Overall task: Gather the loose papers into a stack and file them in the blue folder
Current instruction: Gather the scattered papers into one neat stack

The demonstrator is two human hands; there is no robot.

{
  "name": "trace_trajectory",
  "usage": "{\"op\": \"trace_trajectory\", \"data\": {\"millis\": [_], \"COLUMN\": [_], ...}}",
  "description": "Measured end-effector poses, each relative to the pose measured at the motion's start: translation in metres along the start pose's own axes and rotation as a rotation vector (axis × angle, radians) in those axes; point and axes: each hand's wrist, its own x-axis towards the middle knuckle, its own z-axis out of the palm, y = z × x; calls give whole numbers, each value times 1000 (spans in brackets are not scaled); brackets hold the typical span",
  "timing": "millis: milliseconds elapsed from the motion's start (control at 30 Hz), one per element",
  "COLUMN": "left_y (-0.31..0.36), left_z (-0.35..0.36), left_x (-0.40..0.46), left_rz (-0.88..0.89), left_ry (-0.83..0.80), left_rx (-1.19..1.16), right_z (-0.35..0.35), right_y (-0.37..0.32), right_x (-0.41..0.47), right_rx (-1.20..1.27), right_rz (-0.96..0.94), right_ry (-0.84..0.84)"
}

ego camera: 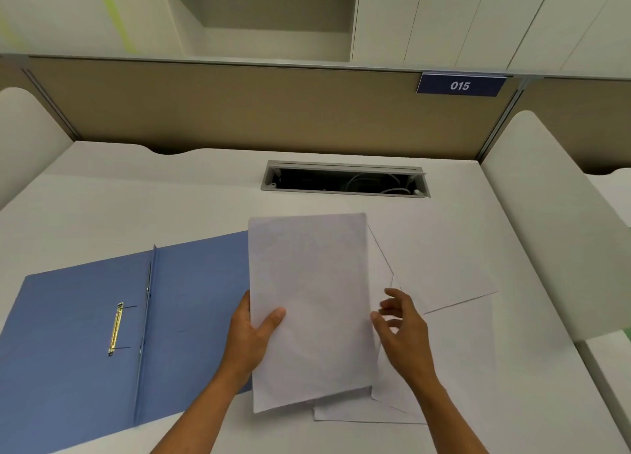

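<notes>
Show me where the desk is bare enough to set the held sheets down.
Bare patches: the desk between the blue folder and the cable tray; the near strip right of the right hand. Crowded: loose papers spread beneath the sheets gripped by the left hand.
</notes>
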Motion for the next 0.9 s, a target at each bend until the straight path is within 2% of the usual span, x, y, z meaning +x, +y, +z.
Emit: {"op": "trace_trajectory", "data": {"millis": [133, 267, 433, 633, 900], "left_y": [-22, -43, -52, -61, -67], "left_z": [-14, -31, -51, -65, -67], "left_x": [10, 16, 21, 20, 20], "left_rz": [-154, -296, -331, -351, -393], "left_ry": [28, 49, 66, 40, 38], "left_rx": [-5, -37, -29, -27, -42], "right_z": [-15, -31, -34, -28, -27], "right_y": [45, 73, 84, 77, 70], "right_x": [16, 35, 44, 45, 52], "right_rx": [-373, -653, -806, -917, -908], "right_rz": [28, 70, 121, 21, -67], "right_ry": [145, 58, -20, 104, 120]}}
